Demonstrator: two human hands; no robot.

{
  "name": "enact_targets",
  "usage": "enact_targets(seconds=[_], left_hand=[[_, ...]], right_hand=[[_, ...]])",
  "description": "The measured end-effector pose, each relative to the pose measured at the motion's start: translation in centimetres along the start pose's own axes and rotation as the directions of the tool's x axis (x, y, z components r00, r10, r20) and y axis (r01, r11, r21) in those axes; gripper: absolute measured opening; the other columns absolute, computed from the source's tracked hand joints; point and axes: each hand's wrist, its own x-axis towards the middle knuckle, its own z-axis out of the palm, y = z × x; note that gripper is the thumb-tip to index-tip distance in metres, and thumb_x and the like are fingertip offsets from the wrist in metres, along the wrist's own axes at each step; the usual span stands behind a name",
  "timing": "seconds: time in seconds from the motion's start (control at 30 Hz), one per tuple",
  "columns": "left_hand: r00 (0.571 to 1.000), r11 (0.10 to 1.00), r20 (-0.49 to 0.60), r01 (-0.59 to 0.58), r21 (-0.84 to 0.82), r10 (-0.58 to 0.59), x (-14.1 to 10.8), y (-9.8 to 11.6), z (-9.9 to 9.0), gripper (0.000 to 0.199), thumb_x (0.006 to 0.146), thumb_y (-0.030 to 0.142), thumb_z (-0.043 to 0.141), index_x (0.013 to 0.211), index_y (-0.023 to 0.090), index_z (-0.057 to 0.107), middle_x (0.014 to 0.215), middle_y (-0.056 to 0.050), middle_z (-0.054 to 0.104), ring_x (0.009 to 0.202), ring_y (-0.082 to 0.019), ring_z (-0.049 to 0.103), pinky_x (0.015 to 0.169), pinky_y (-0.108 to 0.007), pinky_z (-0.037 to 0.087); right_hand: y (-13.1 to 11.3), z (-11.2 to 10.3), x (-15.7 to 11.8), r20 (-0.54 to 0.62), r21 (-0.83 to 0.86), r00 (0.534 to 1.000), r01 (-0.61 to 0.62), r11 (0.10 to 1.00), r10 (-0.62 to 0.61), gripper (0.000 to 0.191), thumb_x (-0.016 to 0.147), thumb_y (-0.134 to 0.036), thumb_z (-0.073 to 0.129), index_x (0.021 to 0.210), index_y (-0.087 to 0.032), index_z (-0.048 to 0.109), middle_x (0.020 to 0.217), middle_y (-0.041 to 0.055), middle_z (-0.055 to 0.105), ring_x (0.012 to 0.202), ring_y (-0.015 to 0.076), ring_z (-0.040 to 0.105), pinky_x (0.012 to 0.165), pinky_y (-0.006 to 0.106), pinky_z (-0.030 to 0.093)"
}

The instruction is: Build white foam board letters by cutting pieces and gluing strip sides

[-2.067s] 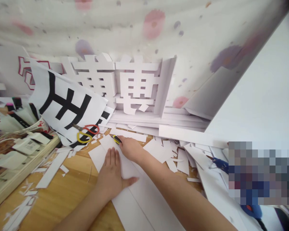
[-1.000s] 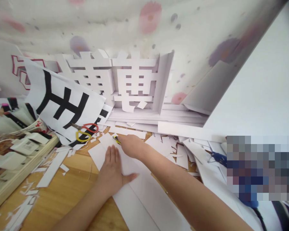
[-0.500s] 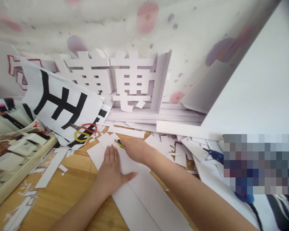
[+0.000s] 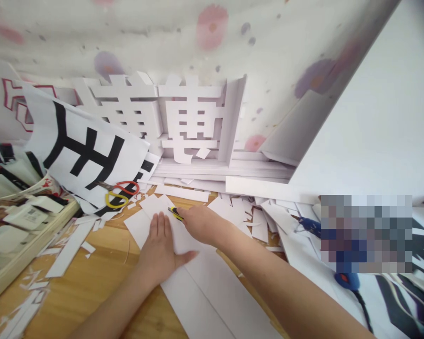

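Observation:
My left hand [image 4: 160, 252] lies flat on a long white board [image 4: 212, 301], fingers stretched forward and the thumb out to the right. In my right hand [image 4: 201, 223] is a yellow and black utility knife [image 4: 176, 213], its tip pointing left toward the board's far end, just past my left fingertips. Whether the blade touches the board I cannot tell. A long straight line runs down the length of the board. Scissors [image 4: 118, 193] with red and yellow handles rest to the left, on a printed sheet.
White cut-out characters [image 4: 194, 113] stand against the flowered cloth at the back. The printed sheet [image 4: 85, 146] leans at left, beside a wooden box [image 4: 61, 226]. Board scraps [image 4: 70, 249] litter the wooden table [image 4: 102, 278]. A blue glue gun [image 4: 346, 281], partly pixelated, lies at right.
The whole view has shifted slightly, so the things appear a little further left. The knife and both hands hold nearly the same places on the board.

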Motion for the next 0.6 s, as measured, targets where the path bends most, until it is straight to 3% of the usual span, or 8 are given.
enact_targets(seconds=[0.6], left_hand=[[0.997, 1.0, -0.07, -0.024, 0.012, 0.025, 0.3, -0.2, 0.3, 0.124, 0.055, 0.085, 0.031, 0.131, -0.013, 0.029, 0.141, -0.031, 0.024, 0.134, -0.04, 0.012, 0.108, -0.049, 0.019]], right_hand=[[-0.1, -0.3, -2.5, -0.013, -0.059, 1.0, -0.01, 0.998, 0.01, 0.034, 0.082, -0.007, 0.037, 0.112, -0.013, 0.053, 0.089, 0.0075, 0.069, 0.076, 0.0191, 0.064, 0.057, 0.026, 0.043]])
